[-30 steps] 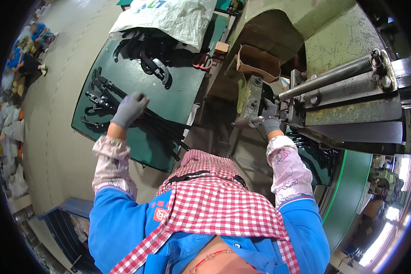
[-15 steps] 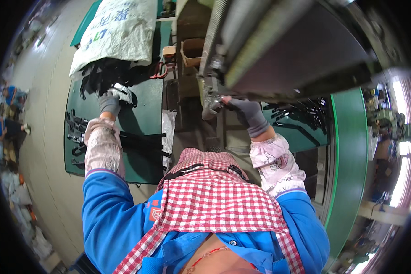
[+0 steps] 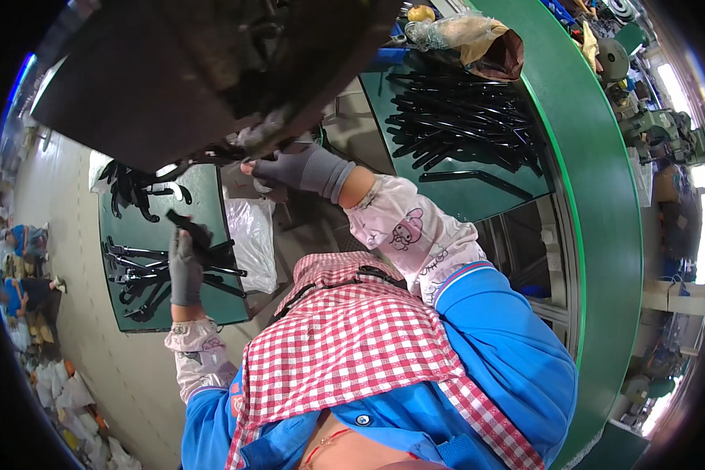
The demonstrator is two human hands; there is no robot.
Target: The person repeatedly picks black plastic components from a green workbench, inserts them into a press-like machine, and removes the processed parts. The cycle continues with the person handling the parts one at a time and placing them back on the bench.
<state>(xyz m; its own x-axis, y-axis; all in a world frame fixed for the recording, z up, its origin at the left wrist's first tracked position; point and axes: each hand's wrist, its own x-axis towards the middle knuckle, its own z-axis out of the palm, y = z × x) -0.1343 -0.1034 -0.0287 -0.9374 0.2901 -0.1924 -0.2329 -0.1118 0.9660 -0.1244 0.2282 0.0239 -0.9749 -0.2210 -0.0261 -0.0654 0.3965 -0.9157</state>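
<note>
My left hand [image 3: 186, 274], in a grey fingerless glove, is raised over the green table [image 3: 145, 317] at the left. Its fingers are closed on a short black part [image 3: 189, 227]. Around and below it lie several black bent rods [image 3: 145, 266]. Beyond is a heap of black curved pieces [image 3: 125, 188]. My right hand [image 3: 309, 171], gloved alike, reaches forward to the lower edge of a large dark machine [image 3: 172, 86]. Its fingers are curled there, the thumb pointing left. What they grip is hidden by the machine and the glove.
Many glossy black bars [image 3: 462, 117] are stacked on a second green table [image 3: 462, 200] at the right. A brown paper bag [image 3: 497, 55] stands at its back. A long green bench [image 3: 595, 235] curves down the right side. A clear plastic bag [image 3: 251, 243] hangs beside the left table.
The view has swung to the right, so the machine appears farther left. My left hand has come back from the heap of black pieces and now holds a black part. My right hand stays at the machine.
</note>
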